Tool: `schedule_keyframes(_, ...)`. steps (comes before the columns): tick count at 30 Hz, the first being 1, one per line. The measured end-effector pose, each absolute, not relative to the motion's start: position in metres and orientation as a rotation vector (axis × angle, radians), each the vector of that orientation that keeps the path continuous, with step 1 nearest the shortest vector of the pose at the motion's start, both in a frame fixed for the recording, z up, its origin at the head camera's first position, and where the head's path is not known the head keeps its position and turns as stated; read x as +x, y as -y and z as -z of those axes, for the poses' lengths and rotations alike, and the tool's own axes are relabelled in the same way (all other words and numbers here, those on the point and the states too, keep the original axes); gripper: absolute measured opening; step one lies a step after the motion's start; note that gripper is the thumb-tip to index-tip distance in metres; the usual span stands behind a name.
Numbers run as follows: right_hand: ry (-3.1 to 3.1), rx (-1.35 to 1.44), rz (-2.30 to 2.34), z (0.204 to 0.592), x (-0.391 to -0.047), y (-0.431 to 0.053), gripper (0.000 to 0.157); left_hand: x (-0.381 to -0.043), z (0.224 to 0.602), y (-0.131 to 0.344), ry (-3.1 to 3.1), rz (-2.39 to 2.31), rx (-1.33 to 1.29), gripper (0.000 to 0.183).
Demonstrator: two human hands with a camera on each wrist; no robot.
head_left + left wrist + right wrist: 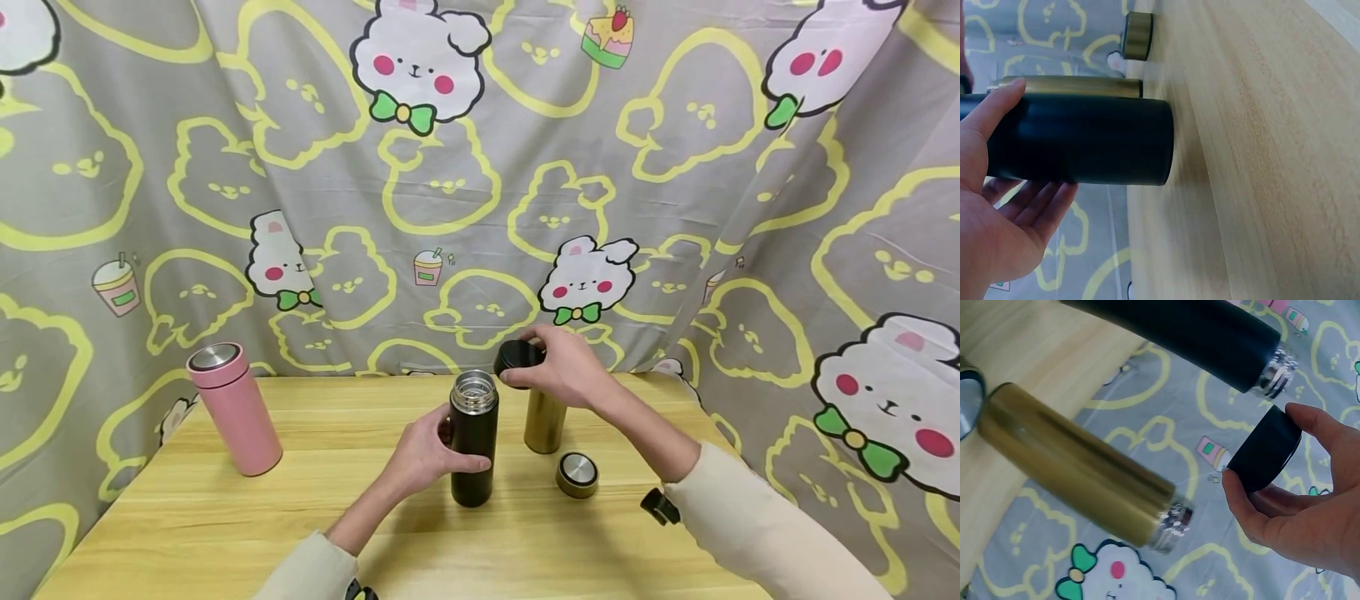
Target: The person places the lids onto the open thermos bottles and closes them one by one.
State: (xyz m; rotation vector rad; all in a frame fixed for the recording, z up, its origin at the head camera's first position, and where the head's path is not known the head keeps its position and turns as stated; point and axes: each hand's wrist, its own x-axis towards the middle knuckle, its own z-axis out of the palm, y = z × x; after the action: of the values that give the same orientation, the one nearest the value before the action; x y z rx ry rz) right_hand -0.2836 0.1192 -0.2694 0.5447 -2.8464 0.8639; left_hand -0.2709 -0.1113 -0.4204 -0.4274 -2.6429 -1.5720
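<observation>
My left hand [426, 452] grips a black thermos bottle [472, 433] around its body, with the thumb across the front. The bottle is upright and its steel mouth [475, 393] is uncovered. Just right of that mouth and slightly higher, my right hand [564, 367] pinches a black lid [1264, 450] between thumb and fingers, apart from the bottle. Behind stands a gold thermos bottle [545, 421]; its bare threaded neck [1172, 526] shows in the right wrist view. A gold lid with a steel top [578, 473] lies on the table in front of it.
A pink thermos bottle [238, 412] with its lid on stands at the left of the wooden table [330, 417]. A patterned grey curtain [450, 200] hangs behind the table and along both sides.
</observation>
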Motion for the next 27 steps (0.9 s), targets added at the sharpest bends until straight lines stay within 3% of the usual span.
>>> schedule_keyframes(9, 2.825, 0.624, -0.907, 0.254, -0.277, -0.1, 0.067, -0.271, 0.421, 0.111, 2.638, 1.6, -0.424, 0.067)
schedule_keyframes(27, 2.84, 0.767, -0.826, 0.263, -0.27, -0.07, 0.064, -0.271, 0.42, 0.114, 2.644, 1.611, -0.437, 0.072)
